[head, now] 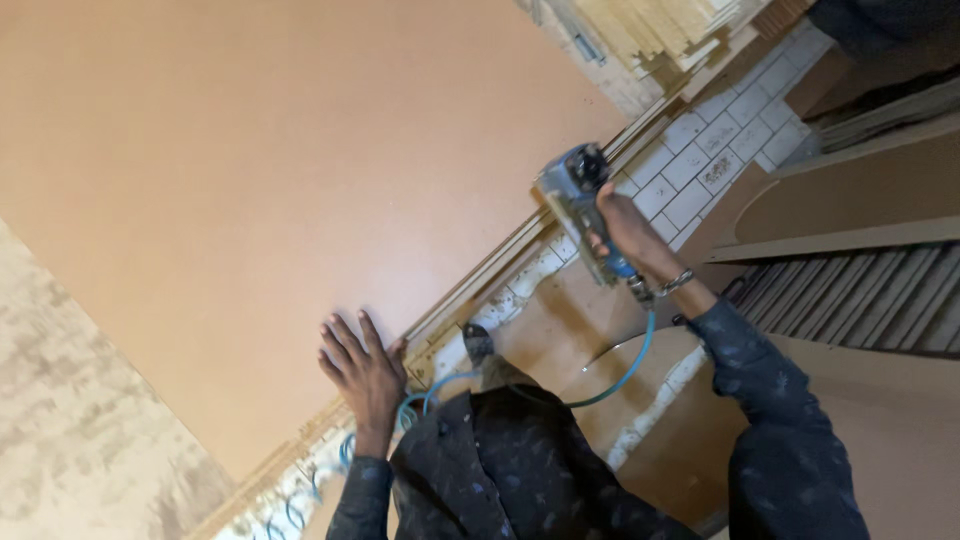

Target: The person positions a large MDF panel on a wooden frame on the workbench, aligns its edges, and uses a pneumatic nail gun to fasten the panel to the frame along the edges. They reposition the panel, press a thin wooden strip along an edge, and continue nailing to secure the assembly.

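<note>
Here, label by label:

Board: a large, smooth orange-brown panel (250, 170) fills the view from 9 to 12 o'clock; its long edge runs on a slant from 7 o'clock up toward 1 o'clock.

Left hand: the left hand (362, 372) lies flat on the board near that edge, at about 6 o'clock. The fingers are spread and point toward 11 o'clock, so the grip is wide and holds nothing.

Right hand: the right hand (628, 232) sits at about 2 o'clock with its grip wrapped tight around the handle of a grey pneumatic nail gun (578, 205). A bracelet shows at the wrist.

Nail gun: its head meets the edge of the board, just beside the pale framing strip (490, 275) that runs along it.

Hose: a blue air hose (625, 372) drops from the gun's handle, curves toward 6 o'clock and coils on the floor near 7 o'clock.

Floor: white tiles (700, 160), dusty and stained, show between the board and the stock at 3 o'clock.

Room: stacked brown panels and ribbed boards (860, 290) lie at 3 o'clock, and pale wood strips (650, 35) are piled at 1 o'clock. A mottled beige surface (70, 420) fills the corner at 8 o'clock.

Clothing: dark patterned sleeves cover both arms.
</note>
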